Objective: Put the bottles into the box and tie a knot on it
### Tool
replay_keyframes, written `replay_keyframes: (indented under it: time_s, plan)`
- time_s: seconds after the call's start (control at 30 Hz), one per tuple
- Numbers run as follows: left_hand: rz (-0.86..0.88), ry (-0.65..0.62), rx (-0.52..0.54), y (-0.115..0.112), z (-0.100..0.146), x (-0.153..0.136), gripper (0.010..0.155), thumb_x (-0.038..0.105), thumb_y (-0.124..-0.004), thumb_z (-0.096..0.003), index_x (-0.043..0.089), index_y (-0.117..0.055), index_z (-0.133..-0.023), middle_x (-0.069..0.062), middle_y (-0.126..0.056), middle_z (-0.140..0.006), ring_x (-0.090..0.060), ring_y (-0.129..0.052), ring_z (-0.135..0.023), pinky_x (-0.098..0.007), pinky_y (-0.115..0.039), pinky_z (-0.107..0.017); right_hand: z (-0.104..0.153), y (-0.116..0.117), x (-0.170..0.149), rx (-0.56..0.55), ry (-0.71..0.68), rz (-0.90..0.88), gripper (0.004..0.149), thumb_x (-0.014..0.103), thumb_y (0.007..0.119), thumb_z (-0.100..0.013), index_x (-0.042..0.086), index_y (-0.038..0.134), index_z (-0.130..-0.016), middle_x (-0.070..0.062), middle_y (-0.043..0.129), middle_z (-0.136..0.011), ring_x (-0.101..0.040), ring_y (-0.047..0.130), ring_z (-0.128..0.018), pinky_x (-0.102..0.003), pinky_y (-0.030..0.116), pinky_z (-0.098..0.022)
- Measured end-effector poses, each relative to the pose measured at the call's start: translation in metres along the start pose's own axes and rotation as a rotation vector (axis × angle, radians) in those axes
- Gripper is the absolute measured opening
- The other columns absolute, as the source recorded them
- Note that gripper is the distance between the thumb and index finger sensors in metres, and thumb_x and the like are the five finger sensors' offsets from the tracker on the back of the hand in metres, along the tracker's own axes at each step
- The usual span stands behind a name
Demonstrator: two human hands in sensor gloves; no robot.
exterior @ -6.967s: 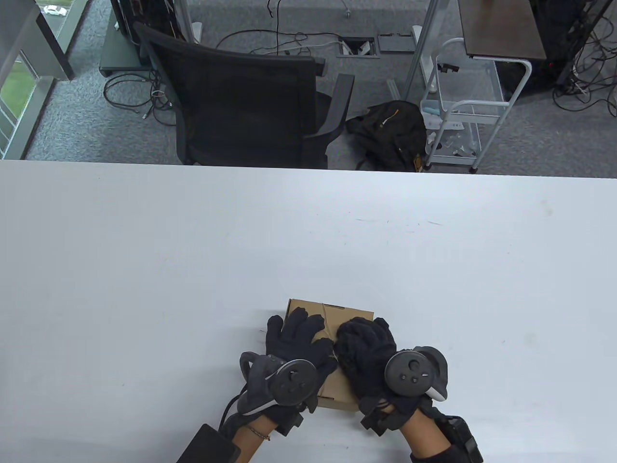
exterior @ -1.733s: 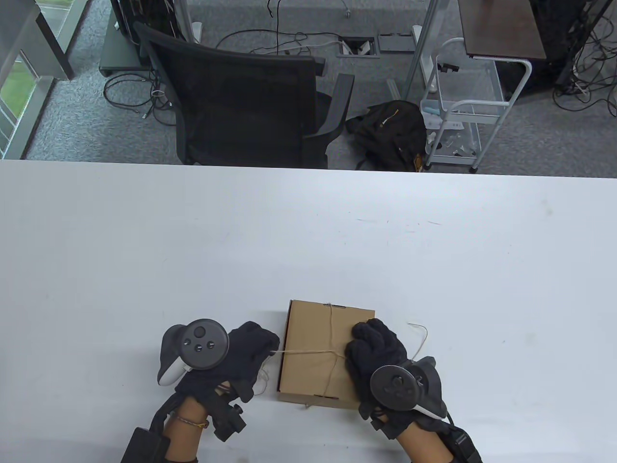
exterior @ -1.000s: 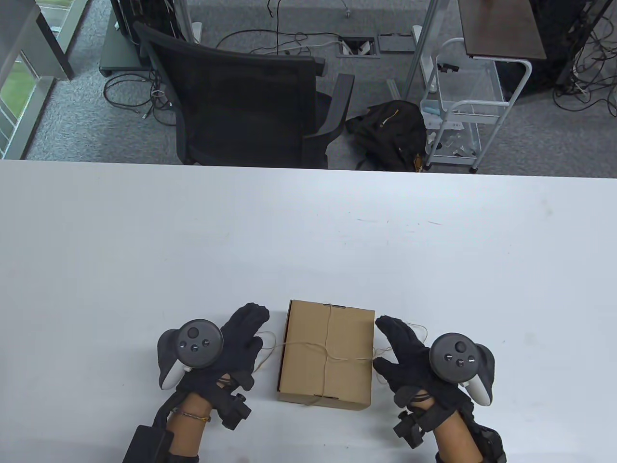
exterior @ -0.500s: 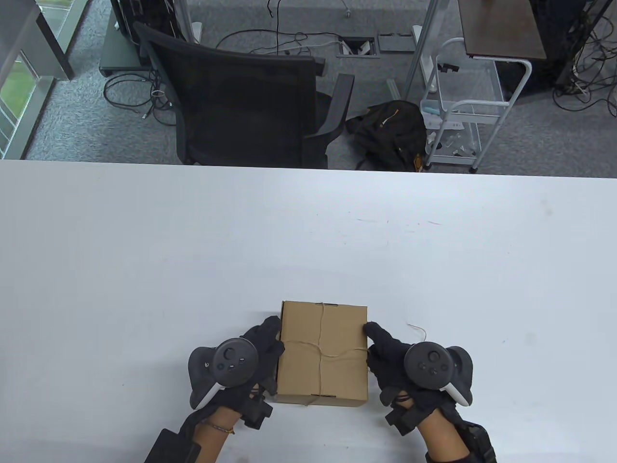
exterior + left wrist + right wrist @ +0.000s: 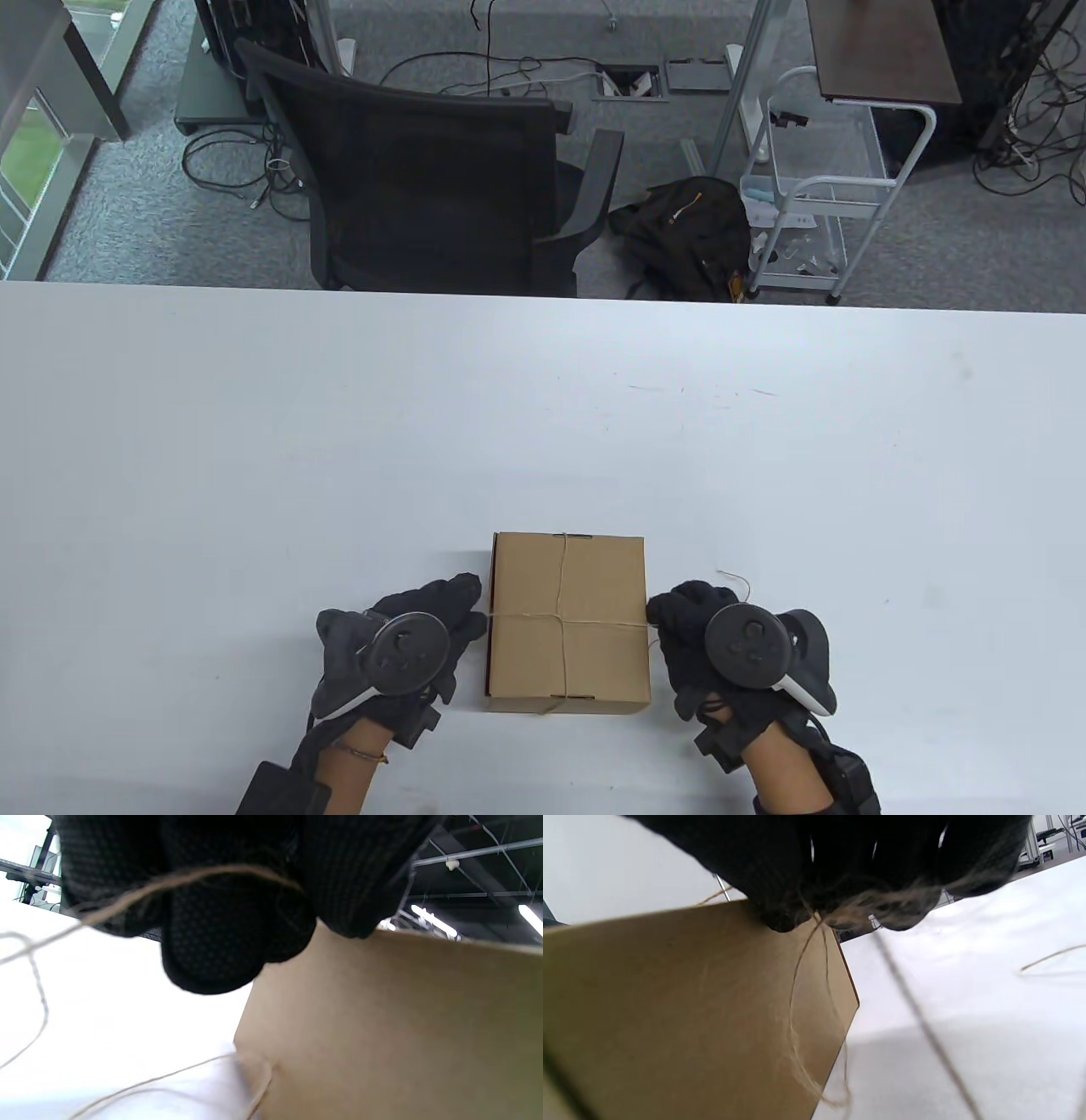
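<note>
Table (image 5: 254, 441): broad, white and smooth, so by my judgement it offered the carton little friction; any uneven sideways pull could have slid it.
Box (image 5: 567, 621): closed brown carton at about 6 o'clock on the table, near the person's edge, flat between the two hands. No bottles showed; presumably they were inside, but the closed lid hid them.
Left hand (image 5: 424, 632): at the box's 9 o'clock side, fingers curled. The left wrist view showed twine passing under those curled fingers, so the grip appeared closed on the strand.
Right hand (image 5: 691, 624): at the box's 3 o'clock side, fingers bunched against the top edge. The right wrist view showed strands running up into the fingertips, so this grip looked pinched on twine too.
Twine (image 5: 563, 594): crossed on the lid, one run from 12 to 6 o'clock, one from 9 to 3 o'clock, meeting near the centre. Loose tails lay on the table beside both hands, one curling out toward 2 o'clock of the box.
Crossing: too small to tell whether it was a finished knot or only a twist.
Risk, slip: if the crossing was only a twist, releasing either strand would probably have let the wrap slacken.
Risk, skew: a harder pull from one hand could have dragged the side run off the box edge.
Risk, snap: the thin twine might have broken under a sharp tug.
</note>
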State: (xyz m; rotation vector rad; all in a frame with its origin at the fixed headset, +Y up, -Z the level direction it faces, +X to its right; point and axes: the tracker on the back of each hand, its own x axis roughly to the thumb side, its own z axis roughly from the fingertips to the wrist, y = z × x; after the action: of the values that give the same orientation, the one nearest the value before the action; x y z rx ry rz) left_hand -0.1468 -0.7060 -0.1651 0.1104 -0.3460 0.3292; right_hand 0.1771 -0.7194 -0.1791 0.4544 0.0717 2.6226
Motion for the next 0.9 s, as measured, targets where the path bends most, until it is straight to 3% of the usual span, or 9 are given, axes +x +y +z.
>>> replay_keyframes:
  time_s: [0.17,0.33,0.47,0.63,0.9]
  plan:
    - [0.017,-0.057,-0.094,-0.010,-0.003,0.000,0.056,0.035,-0.096,-0.0425,0.010,-0.092,-0.092,-0.009,-0.111,-0.065,-0.026,-0.116,-0.044,-0.051,-0.095,-0.043,-0.004,0.013,0.001,0.073,-0.010,0.112,0.040,0.018,0.077,-0.045,0.003,0.088,-0.081,-0.022,0.080,-0.090,-0.052,0.075,-0.080,-0.068,0.065,-0.057]
    - [-0.035,-0.067,-0.144,-0.021,-0.003,-0.001,0.049,0.036,-0.093,-0.0447,0.013,-0.096,-0.087,-0.008,-0.111,-0.067,-0.028,-0.116,-0.048,-0.053,-0.093,-0.046,-0.006,0.023,0.004,0.098,-0.014,0.170,0.041,0.018,0.078,-0.045,0.001,0.087,-0.080,-0.022,0.079,-0.093,-0.052,0.075,-0.081,-0.068,0.065,-0.058]
    - [-0.054,-0.046,-0.165,-0.029,-0.003,-0.003,0.046,0.039,-0.092,-0.0450,0.018,-0.097,-0.086,-0.013,-0.103,-0.083,-0.035,-0.110,-0.065,-0.057,-0.087,-0.054,-0.008,0.028,0.001,0.115,-0.040,0.116,0.041,0.019,0.081,-0.044,-0.003,0.088,-0.078,-0.023,0.074,-0.097,-0.055,0.070,-0.084,-0.070,0.062,-0.059]
    - [-0.120,-0.059,-0.228,-0.043,-0.003,0.001,0.046,0.038,-0.092,-0.0447,0.017,-0.098,-0.085,-0.019,-0.084,-0.106,-0.045,-0.094,-0.088,-0.065,-0.075,-0.064,-0.010,0.035,0.001,0.118,-0.073,0.175,0.040,0.020,0.085,-0.042,-0.004,0.090,-0.075,-0.022,0.074,-0.098,-0.054,0.066,-0.087,-0.070,0.059,-0.061]
    - [-0.167,-0.084,-0.317,-0.063,-0.006,0.003,0.046,0.035,-0.091,-0.0449,0.013,-0.097,-0.085,-0.014,-0.071,-0.118,-0.050,-0.067,-0.107,-0.074,-0.055,-0.072,-0.016,0.058,-0.001,0.209,-0.084,0.257,0.040,0.020,0.088,-0.041,-0.004,0.092,-0.073,-0.022,0.070,-0.101,-0.055,0.056,-0.092,-0.071,0.050,-0.065]
